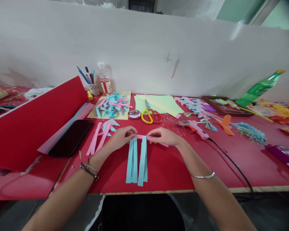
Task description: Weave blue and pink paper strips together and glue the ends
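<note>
1. Head view, hands: the left hand (121,138) and the right hand (166,137) are holding one narrow pink paper strip (141,137) between them, above the near half of the desk (168,175); the fingers of both are pinching it closely.
2. Progress: two light-blue paper strips (132,162) are trailing side by side from the pink one, each seemingly doubled over it. The piece is probably sitting at an early stage; whether glue is fixing the strips, I cannot tell.
3. Left over: loose pink strips (95,139) are lying beside the left hand, unattached, and a heap of pink and blue cuttings (113,104) is resting behind them.
4. Materials: the held strips are looking matte, flat and straight-edged, while the heap is curling and tangling. Steel-bladed scissors (148,112) are lying ahead; a pink plastic glue gun (195,126) is resting beyond the right hand.
</note>
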Available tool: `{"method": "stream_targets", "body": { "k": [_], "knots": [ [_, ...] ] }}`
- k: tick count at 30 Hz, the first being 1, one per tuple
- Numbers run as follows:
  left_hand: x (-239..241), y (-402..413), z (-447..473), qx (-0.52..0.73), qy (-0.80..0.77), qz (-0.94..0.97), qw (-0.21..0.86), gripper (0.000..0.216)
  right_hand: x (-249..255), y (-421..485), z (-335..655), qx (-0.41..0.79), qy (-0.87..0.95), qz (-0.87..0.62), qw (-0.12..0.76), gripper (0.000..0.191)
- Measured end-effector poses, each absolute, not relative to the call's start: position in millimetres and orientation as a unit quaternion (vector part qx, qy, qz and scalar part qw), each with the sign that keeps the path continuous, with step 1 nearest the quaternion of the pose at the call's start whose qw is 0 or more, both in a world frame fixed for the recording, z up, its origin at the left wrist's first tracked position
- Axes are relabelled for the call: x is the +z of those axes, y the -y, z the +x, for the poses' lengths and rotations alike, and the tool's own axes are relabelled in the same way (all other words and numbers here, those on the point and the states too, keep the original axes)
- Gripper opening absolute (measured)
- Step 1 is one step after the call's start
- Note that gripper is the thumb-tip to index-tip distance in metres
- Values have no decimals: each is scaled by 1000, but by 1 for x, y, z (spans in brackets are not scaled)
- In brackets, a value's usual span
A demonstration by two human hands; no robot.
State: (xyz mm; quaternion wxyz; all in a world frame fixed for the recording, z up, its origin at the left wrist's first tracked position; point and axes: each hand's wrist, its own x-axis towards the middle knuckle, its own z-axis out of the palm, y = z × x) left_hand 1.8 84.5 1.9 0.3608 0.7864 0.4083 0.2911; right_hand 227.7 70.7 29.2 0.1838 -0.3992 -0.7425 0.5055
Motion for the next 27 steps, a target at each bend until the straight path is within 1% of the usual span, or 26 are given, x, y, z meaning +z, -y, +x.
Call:
{"method": "stream_targets", "body": {
  "k": [3, 7, 9, 14, 18, 23, 27],
  "knots": [
    [2, -84, 3, 287, -404, 789, 363, 12, 28, -70, 226, 482, 760, -402, 169, 26],
    [4, -82, 3, 277, -398, 793, 371, 12, 27, -71, 226, 449, 769, -403, 213, 24],
    [5, -82, 2, 279, -397, 794, 368, 12, 26, -72, 227, 408, 785, -407, 226, 26],
    [5, -83, 1, 287, -405, 792, 356, 13, 23, -75, 231, 282, 827, -448, 188, 21],
    [5, -83, 1, 293, -408, 791, 350, 15, 19, -75, 226, 212, 848, -436, 215, 21],
    [4, -84, 2, 301, -415, 789, 339, 14, 16, -73, 217, 204, 862, -417, 205, 15],
    [4, -84, 2, 298, -413, 791, 340, 16, 19, -70, 214, 259, 842, -423, 212, 15]
  ]
}}
